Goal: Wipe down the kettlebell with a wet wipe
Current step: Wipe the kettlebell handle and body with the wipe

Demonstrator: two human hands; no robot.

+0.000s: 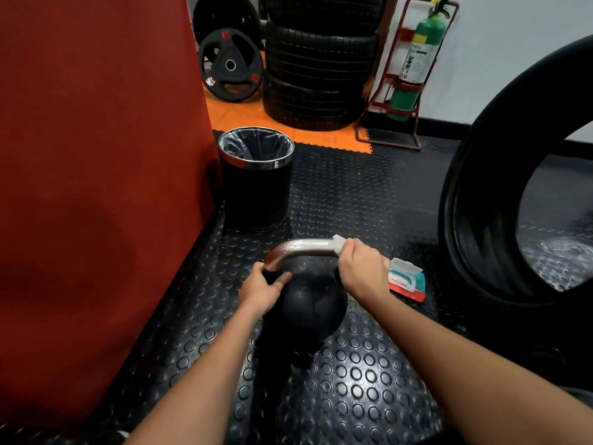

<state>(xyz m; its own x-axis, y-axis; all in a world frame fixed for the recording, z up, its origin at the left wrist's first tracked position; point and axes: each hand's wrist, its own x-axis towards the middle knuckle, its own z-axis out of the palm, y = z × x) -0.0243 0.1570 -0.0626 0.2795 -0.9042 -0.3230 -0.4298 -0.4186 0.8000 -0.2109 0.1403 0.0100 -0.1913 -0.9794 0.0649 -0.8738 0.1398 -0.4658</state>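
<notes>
A black kettlebell [313, 303] with a shiny steel handle stands on the studded rubber floor at the centre of the head view. My left hand [261, 289] grips the left foot of the handle where it meets the ball. My right hand [362, 268] is closed on a white wet wipe [338, 244], pressed around the right end of the handle's top bar. Just right of the kettlebell an open pack of wet wipes [409, 281] lies on the floor with its lid up.
A black bin [256, 184] with a chrome rim and a liner stands behind the kettlebell. A red padded block [96, 187] fills the left. A big tyre [481, 226] stands at the right. Stacked tyres, weight plates and a green extinguisher are at the back.
</notes>
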